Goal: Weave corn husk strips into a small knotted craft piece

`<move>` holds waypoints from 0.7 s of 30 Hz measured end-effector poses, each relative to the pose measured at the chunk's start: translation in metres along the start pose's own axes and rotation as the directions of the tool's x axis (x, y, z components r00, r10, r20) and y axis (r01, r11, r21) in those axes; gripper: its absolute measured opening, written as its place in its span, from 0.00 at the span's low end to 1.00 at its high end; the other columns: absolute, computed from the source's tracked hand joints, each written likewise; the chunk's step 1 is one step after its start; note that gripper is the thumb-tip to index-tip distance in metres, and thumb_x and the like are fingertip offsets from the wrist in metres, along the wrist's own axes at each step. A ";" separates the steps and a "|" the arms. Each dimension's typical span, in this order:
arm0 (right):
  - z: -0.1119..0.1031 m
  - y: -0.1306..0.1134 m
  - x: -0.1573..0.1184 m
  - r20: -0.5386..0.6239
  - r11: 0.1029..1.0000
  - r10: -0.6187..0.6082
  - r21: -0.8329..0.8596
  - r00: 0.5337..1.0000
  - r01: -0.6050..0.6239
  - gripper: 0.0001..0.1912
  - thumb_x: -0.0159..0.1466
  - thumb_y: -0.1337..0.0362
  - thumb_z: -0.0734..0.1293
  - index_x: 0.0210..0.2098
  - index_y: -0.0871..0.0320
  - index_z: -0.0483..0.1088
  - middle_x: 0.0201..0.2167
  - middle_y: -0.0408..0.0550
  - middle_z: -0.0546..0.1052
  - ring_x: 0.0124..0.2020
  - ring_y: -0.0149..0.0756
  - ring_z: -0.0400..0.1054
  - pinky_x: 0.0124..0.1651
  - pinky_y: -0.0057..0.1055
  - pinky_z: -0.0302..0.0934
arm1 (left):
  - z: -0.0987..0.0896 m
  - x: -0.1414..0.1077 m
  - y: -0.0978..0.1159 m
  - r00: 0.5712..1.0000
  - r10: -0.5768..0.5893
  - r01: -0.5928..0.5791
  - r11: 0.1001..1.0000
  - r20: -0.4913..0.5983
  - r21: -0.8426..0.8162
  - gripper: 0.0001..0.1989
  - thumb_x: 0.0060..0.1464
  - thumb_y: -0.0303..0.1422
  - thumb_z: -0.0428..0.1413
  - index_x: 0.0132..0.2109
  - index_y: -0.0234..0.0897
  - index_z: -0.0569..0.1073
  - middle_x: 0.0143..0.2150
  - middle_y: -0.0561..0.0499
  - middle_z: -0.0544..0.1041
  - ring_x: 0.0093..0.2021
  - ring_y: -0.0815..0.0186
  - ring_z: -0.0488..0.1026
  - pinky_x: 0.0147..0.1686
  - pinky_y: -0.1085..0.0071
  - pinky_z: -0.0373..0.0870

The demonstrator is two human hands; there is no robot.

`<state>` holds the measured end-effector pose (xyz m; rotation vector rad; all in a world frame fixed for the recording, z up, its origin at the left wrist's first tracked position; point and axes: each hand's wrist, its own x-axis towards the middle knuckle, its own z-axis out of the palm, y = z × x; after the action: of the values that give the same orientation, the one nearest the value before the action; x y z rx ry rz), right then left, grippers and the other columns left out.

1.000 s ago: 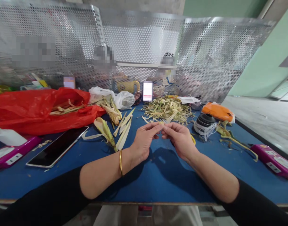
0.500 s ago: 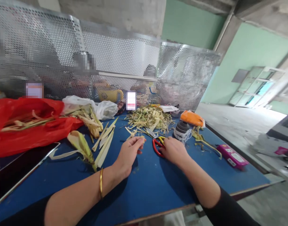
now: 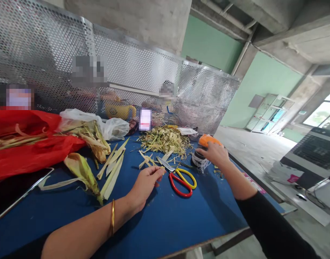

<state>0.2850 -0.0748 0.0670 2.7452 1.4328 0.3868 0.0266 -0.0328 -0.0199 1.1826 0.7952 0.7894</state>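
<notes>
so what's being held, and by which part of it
The left hand pinches a small yellowish piece, mostly hidden, so which part is unclear. Whether the right hand grips the black spool can't be told.

We see strong daylight at the pale glass window point(image 3: 326, 107), far right. Soft shadows lie on the flat blue tabletop point(image 3: 165, 230), and whitish glare on the perforated silver metal screen point(image 3: 132, 64). Wide-lens stretching shows toward the edges; square mosaic hides some patches.

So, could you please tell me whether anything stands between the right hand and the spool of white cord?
Nothing visible does: the right hand is at the top of the spool, though contact is unclear. The scissors lie to the left, clear of both.
</notes>
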 end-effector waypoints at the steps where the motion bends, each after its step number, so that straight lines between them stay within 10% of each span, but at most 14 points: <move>1: 0.001 0.002 0.009 0.051 0.999 -0.044 0.008 0.998 0.043 0.30 0.64 0.43 0.57 0.43 0.63 0.73 0.40 0.61 0.76 0.41 0.47 0.71 0.36 0.34 0.58 | 0.000 0.000 0.001 1.000 0.002 -0.002 1.000 0.001 -0.002 0.14 0.43 0.44 0.61 0.29 0.36 0.74 0.24 0.54 0.67 0.26 0.70 0.62 0.28 0.74 0.60; 13: -0.001 0.027 0.041 0.236 0.952 -0.273 -0.070 0.933 0.297 0.18 0.57 0.59 0.66 0.45 0.59 0.75 0.39 0.53 0.79 0.37 0.40 0.71 0.31 0.29 0.56 | -0.001 0.000 0.000 0.999 -0.023 0.022 1.000 0.042 0.016 0.14 0.42 0.42 0.61 0.28 0.35 0.73 0.24 0.55 0.67 0.25 0.71 0.62 0.28 0.74 0.61; 21: 0.026 -0.019 0.021 0.112 0.851 -0.484 -0.172 0.868 0.497 0.11 0.60 0.67 0.64 0.38 0.62 0.77 0.43 0.61 0.77 0.50 0.48 0.66 0.49 0.37 0.52 | 0.000 0.000 0.001 0.998 -0.010 0.009 1.000 0.067 0.015 0.15 0.41 0.43 0.62 0.26 0.35 0.73 0.23 0.55 0.67 0.24 0.72 0.61 0.28 0.74 0.60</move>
<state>0.2869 -0.0439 0.0439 2.1106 1.8843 0.3838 0.0260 -0.0328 -0.0185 1.2113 0.7513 0.7337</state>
